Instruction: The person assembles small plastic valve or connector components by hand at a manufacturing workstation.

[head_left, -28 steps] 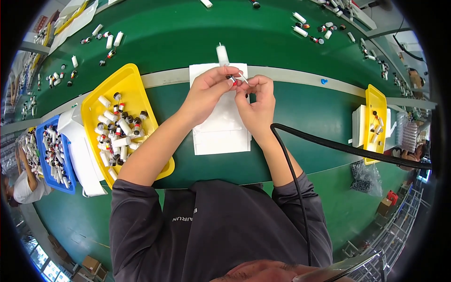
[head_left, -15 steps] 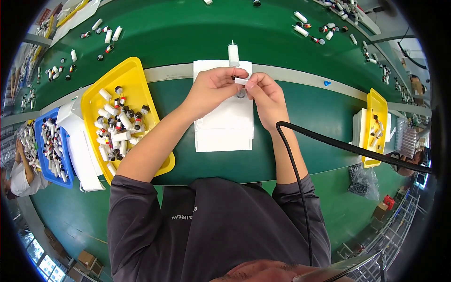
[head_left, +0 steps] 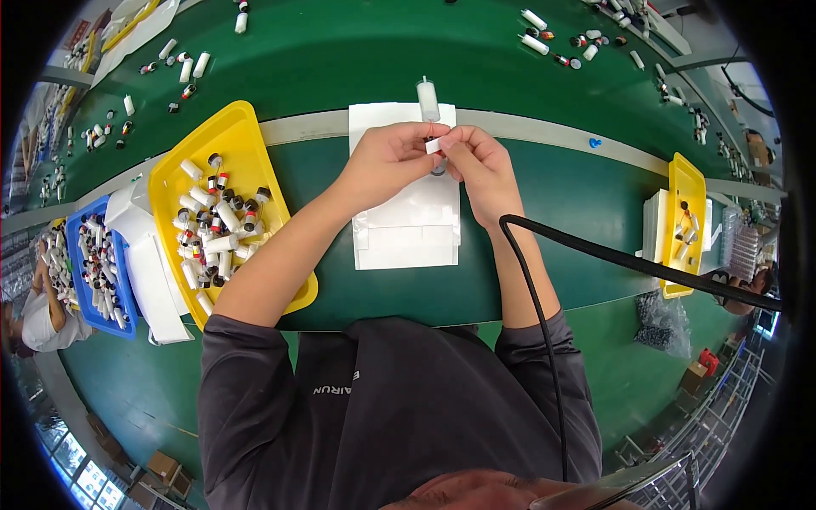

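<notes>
In front of me, above a stack of white sheets, both hands meet with fingertips pinched. A white cylinder with a clear shell and thin tip sticks up past the fingers of my left hand, which is closed on its lower end; something dark shows there, mostly hidden. My right hand is closed, thumb and forefinger pinching a small white strip against the dark part. Just under the fingertips shows a greyish round piece; whether it joins the cylinder I cannot tell.
A yellow tray at left holds many white cylinders with black and red parts. Beyond it are white sheets and a blue tray. Another yellow tray is at right. A black cable crosses above my right forearm. More cylinders lie on the green belt.
The cylinder has tilted slightly and come a little nearer to me over the sheets. The white strip has turned slightly between my fingers. Parts on the far belt have shifted left.
</notes>
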A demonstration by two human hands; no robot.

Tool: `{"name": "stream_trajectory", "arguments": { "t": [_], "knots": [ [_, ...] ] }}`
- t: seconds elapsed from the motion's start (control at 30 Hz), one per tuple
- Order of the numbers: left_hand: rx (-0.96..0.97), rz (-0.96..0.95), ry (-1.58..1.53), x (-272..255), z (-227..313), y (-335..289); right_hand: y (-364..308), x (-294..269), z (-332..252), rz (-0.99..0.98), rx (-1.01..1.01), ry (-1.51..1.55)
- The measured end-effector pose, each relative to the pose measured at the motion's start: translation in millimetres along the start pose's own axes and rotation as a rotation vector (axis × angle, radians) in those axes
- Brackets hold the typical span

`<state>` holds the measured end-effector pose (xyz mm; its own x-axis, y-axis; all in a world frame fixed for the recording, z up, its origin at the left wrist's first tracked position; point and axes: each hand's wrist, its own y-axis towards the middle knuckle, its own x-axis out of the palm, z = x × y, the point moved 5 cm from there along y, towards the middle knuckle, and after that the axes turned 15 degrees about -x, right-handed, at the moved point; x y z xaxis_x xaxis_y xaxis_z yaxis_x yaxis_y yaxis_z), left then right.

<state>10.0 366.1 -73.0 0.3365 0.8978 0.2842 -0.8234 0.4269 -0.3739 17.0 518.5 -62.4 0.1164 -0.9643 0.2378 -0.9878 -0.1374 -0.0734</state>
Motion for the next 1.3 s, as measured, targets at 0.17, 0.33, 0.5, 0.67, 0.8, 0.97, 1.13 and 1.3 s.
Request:
{"name": "stream_trajectory", "arguments": {
  "t": [0.17, 0.33, 0.5, 0.67, 0.8, 0.97, 1.13, 1.3],
  "knots": [
    [-0.050, -0.036, 0.052, -1.5, -5.1, -1.1, -2.2, 5.0, 3.1, 0.103, -0.101, -0.130],
    [0.000, -0.064, -0.010, -3.2, -4.2, -0.7, -4.5, 3.1, 9.4, 0.177, -0.199, -0.181],
    [-0.046, -0.058, -0.073, -3.3, -4.5, 1.8, -10.4, 3.6, -0.3, 0.226, -0.448, -0.522],
    [-0.008, 0.039, -0.039, -11.8, 5.1, 5.3, -5.6, 12.8, -17.1, -0.004, -0.546, -0.613],
    [0.054, 0.159, -0.070, -44.8, 32.3, 10.7, -39.8, 44.5, -32.7, -0.370, -0.576, -0.774],
    [0.081, 0.610, 1.192, -107.2, 95.9, 15.9, -75.1, 73.6, 6.9, -0.664, -0.637, -0.989],
    [-0.059, 0.731, 1.538, -124.6, 114.1, 47.9, -82.2, 65.4, 13.1, -0.700, -0.602, -1.015],
    [0.165, 0.676, 1.415, -88.2, 100.0, 178.5, -85.6, 60.5, 2.8, -0.612, -0.631, -0.978]
  ]
}}
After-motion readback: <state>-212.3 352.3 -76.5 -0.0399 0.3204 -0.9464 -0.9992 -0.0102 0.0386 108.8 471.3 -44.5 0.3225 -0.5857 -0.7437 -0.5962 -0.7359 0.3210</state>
